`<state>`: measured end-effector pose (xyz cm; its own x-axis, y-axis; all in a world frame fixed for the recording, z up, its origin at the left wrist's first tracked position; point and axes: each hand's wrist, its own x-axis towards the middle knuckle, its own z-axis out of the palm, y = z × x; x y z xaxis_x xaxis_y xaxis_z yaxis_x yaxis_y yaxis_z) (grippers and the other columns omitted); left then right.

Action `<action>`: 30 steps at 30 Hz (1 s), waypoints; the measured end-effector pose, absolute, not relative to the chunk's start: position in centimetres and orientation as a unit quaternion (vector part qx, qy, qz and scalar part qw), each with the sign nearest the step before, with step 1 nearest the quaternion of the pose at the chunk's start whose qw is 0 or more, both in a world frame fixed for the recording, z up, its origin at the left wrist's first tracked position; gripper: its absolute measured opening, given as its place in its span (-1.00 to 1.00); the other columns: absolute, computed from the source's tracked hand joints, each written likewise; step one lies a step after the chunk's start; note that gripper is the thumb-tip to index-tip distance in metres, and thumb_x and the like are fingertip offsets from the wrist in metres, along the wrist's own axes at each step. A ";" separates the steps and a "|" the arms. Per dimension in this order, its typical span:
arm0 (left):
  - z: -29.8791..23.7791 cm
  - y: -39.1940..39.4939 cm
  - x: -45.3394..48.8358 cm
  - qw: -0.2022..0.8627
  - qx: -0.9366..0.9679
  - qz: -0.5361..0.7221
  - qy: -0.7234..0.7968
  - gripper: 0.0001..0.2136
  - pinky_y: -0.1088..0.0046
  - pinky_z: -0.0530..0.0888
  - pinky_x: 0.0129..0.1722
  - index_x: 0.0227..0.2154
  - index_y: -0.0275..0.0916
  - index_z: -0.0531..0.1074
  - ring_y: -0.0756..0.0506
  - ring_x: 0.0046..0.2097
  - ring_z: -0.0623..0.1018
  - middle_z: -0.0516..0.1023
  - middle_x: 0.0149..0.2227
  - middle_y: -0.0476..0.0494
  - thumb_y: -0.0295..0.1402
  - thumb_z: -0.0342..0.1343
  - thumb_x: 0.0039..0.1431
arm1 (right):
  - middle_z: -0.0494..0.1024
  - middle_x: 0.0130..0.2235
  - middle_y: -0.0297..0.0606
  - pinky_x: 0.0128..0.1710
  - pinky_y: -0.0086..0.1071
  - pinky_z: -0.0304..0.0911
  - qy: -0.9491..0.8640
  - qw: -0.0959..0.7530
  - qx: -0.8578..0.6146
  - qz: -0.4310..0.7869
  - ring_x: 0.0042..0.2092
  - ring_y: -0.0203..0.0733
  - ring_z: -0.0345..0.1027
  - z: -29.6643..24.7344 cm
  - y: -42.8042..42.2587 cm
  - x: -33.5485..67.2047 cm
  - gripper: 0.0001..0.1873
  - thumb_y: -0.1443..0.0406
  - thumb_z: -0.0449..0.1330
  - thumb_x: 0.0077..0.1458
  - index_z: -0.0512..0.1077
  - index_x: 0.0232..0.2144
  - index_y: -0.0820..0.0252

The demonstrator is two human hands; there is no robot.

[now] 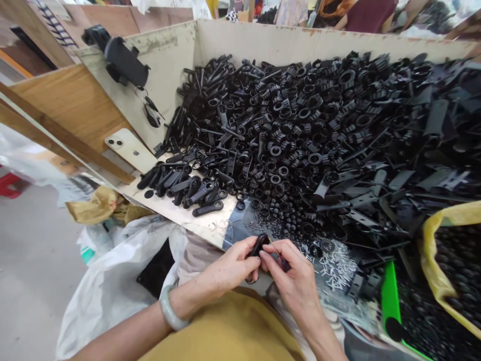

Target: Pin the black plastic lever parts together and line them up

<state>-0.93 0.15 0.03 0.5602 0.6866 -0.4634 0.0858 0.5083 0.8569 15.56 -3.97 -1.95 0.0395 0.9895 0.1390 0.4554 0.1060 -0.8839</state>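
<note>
My left hand [235, 260] is closed around a black plastic part [259, 244] with a rounded end, just above the tray's front edge. My right hand [293, 273] is pinched close against that part. Between its fingers is a small dark piece with a thin sliver by the fingertips; its kind is too hidden to tell. Beyond my hands lie small black balls [287, 215] and tiny loose bits. A heap of silver pins or screws [338, 265] lies to the right of my right hand. Several black handle-like parts with ringed ends [207, 208] lie at the front left.
A walled tray [263, 42] holds a large pile of black plastic parts [285, 115]. A white phone [131, 150] leans at the left wall, below a black holder [126, 62]. A yellow-rimmed bag [428, 250] and a green strip [391, 291] stand right. People are in the background.
</note>
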 end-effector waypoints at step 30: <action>-2.2 0.6 -1.9 0.707 0.499 0.250 0.434 -0.91 0.58 0.23 -0.55 -0.16 -0.19 0.31 0.10 -0.53 0.31 0.47 -0.40 0.05 -0.32 0.01 0.36 | 0.59 -0.18 -0.27 -0.33 -0.44 0.33 -0.751 0.305 -0.563 0.162 -0.30 -0.27 0.53 -1.1 -4.6 15.5 -0.65 0.36 0.01 0.42 0.51 0.09 0.08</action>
<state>-1.88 0.57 -2.15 0.4987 0.7868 -0.3636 0.0796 0.3762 0.9231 15.53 -4.63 -1.11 -0.1798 0.9445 0.2750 0.7473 0.3129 -0.5862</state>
